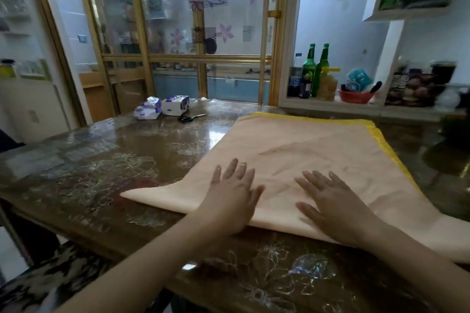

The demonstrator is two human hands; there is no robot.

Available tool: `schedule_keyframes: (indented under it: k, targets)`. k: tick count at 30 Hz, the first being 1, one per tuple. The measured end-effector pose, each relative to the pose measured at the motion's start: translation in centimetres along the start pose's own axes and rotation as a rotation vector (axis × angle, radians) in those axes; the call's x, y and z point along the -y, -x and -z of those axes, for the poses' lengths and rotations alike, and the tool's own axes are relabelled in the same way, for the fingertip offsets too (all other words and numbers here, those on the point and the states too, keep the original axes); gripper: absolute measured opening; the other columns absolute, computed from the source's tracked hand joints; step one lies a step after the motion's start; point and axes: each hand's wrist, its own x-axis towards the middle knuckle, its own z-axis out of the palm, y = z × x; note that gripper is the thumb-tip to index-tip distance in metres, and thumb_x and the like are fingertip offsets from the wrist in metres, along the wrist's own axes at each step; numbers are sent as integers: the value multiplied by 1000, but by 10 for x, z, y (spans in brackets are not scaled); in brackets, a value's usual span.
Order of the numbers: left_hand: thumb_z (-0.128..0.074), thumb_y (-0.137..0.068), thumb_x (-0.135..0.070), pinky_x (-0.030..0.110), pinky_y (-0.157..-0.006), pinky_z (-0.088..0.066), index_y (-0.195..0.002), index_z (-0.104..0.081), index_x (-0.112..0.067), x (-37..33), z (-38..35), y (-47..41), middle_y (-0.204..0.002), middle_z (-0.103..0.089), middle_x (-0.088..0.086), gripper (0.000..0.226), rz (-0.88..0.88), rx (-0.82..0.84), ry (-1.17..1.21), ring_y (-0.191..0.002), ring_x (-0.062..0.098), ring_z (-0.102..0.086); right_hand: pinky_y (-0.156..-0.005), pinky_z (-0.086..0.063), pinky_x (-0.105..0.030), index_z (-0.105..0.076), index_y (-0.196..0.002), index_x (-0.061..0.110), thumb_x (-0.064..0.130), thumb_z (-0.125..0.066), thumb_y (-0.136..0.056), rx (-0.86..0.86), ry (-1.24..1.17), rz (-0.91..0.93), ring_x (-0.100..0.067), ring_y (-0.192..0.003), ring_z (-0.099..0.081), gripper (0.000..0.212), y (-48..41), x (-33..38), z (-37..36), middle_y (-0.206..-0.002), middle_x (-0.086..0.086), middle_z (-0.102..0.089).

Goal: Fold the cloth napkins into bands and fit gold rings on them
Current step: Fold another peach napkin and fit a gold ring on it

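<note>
On the peach napkin (318,150), left hand (230,201) and right hand (333,208) flat, fingers (235,169) spread; tissue packs (175,105) beyond, lettering perhaps purple, illegible.

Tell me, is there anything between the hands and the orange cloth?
No. The left hand and right hand both lie flat right on the cloth. The scissors and tissue packs sit far off, across the table.

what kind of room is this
Probably a home dining area next to a kitchen: a glossy flower-patterned table, white shelves holding green bottles and a red bowl, and a gold-framed glass partition with a counter behind it.
</note>
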Motion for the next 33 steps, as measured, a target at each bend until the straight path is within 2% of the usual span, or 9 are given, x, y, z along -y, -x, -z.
schedule_keyframes:
  k: [3, 9, 12, 15, 19, 23, 27, 29, 33]
  targets:
    - [-20, -103, -32, 36, -115, 9, -149, -19, -23, -31, -25, -25, -158, -9, -3, 47, -147, 15, 200, -145, 11, 6, -115, -1, -23, -10, -151, 25, 43, -28, -100, -28, -154, -26, -10, -145, -6, 57, 5, 19, 1, -159, 3, -8]
    - [-17, -97, -54, 43, -115, 9, -151, -7, -28, -37, -60, -37, -158, 5, -5, 61, -137, 198, 34, -145, 13, 9, -116, 5, -36, -9, -151, 25, 48, -20, -100, 143, -213, -125, -13, -146, 4, 57, 19, 3, -16, -159, 2, 2]
    - [15, -53, -92, 45, -115, 10, -150, -4, -31, -39, -56, -36, -158, 7, -8, 116, -171, 192, 34, -145, 13, 9, -116, 9, -37, -5, -151, 27, 54, -20, -98, 181, -211, -155, -11, -145, 9, 62, 30, -16, -15, -159, 3, 8]
    - [28, -20, -92, 46, -114, 11, -150, -2, -32, -39, -59, -37, -158, 8, -7, 146, -181, 215, 19, -145, 13, 10, -115, 8, -34, -3, -151, 30, 55, -21, -97, 200, -205, -237, -11, -145, 10, 62, 53, -49, -15, -158, 4, 10]
    - [3, -69, -85, 48, -115, 11, -151, 0, -29, -40, -57, -38, -158, 10, -5, 99, -193, 202, 6, -145, 15, 11, -115, 7, -32, 3, -150, 31, 57, -17, -96, 236, -172, -373, -10, -144, 13, 63, 84, -94, -13, -157, 6, 15]
    - [-17, -90, -65, 48, -115, 7, -150, -16, -26, -43, -50, -37, -159, -3, -2, 72, -187, 219, 71, -146, 16, 2, -115, -6, -28, -9, -151, 19, 53, -30, -96, 189, -210, -431, -14, -145, -4, 67, 96, -109, -5, -159, -1, -3]
    - [-43, -95, -45, 39, -106, -34, -119, -62, -16, -26, -31, -74, -133, -56, 6, 43, -73, -52, 456, -125, 24, -47, -109, -20, -21, -31, -144, 15, 37, -46, -97, -32, -266, -386, -15, -138, -28, 54, 76, -94, 10, -151, -1, -30]
    - [-51, -94, -36, 38, -98, -42, -114, -65, -14, -12, -26, -102, -125, -61, 7, 33, -18, -117, 486, -115, 27, -55, -106, -25, -22, -36, -141, 16, 32, -50, -95, -71, -343, -359, -16, -133, -35, 50, 56, -82, 13, -148, -2, -35]
    - [-52, -94, -31, 34, -100, -41, -127, -54, -13, 4, -33, -157, -133, -54, 9, 38, 87, 3, 364, -120, 27, -51, -102, -30, -23, -39, -139, 15, 30, -55, -93, -68, -418, -330, -19, -130, -39, 50, -5, -70, 18, -145, -4, -39]
